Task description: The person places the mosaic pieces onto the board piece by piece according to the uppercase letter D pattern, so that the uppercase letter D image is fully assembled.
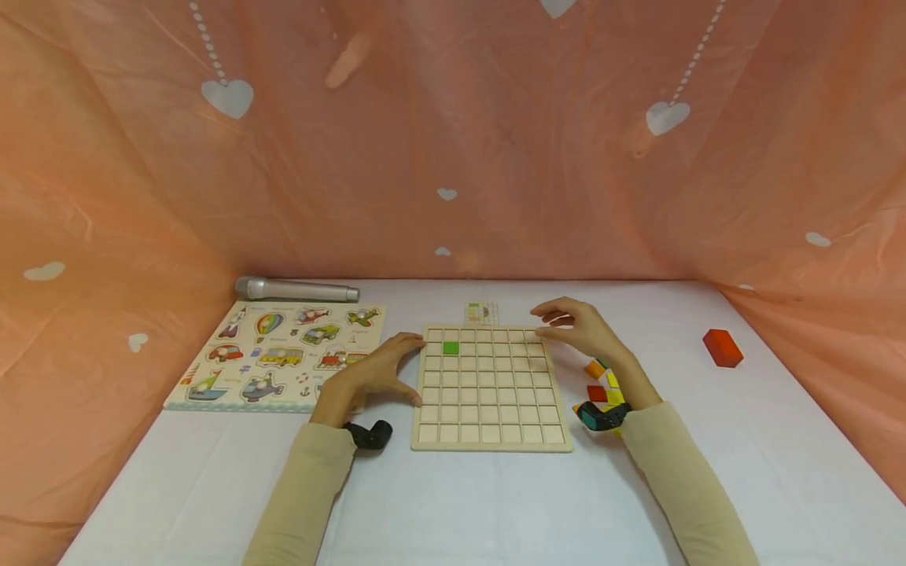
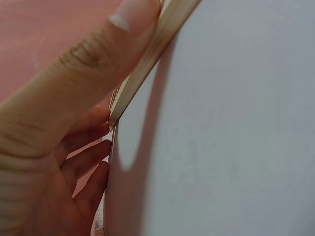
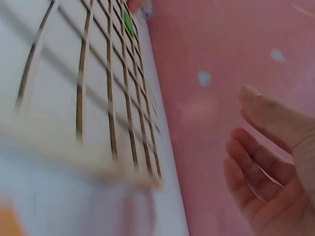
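A wooden grid board (image 1: 491, 433) lies flat on the white table, with one green tile (image 1: 451, 347) in a cell near its upper left. My left hand (image 1: 371, 373) is spread along the board's left edge. In the left wrist view the thumb (image 2: 98, 54) and fingertips rest against the board's wooden side (image 2: 142, 69). My right hand (image 1: 582, 327) hovers by the upper right corner, fingers loosely bent and nothing between them. In the right wrist view, that hand (image 3: 270, 167) shows apart from the board.
Colored tiles (image 1: 597, 393) lie right of the board, partly under my right wrist. A small pattern card (image 1: 481, 312) sits behind the board. At left are a vehicle picture puzzle (image 1: 283, 354) and a silver microphone (image 1: 304, 290). A red block (image 1: 723, 347) stands far right.
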Demonstrator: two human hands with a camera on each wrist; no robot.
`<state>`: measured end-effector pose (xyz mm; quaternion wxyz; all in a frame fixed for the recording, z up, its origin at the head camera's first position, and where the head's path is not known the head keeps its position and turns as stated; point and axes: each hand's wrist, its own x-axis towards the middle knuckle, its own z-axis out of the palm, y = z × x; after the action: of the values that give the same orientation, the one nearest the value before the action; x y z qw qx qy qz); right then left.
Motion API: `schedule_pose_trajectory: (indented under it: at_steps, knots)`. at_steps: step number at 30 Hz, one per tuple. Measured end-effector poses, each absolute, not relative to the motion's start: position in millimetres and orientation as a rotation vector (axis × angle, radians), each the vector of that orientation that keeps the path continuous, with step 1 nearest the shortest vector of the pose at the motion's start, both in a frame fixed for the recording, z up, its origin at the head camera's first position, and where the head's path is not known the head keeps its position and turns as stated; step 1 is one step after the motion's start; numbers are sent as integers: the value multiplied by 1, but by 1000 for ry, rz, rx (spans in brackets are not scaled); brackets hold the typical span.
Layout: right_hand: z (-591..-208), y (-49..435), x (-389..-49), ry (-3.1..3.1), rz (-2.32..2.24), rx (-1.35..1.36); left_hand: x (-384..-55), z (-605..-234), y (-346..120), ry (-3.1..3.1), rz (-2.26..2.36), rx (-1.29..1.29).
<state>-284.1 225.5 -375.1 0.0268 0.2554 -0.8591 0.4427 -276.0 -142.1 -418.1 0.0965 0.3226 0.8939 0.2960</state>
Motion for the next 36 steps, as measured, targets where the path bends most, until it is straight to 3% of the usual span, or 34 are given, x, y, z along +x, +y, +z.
schedule_pose_trajectory:
  at_steps: [9,20,36]
  knots:
    - [-375,300,-256,-2776,1265,655,-275,-415,-143,2660,885,982]
    - [-385,350,-240,-2953,1200,514,-276,-415,-144,2646,899,961]
    - [-406,361,-240,-3035,1116,410,-276,-421,-144,2632,916,915]
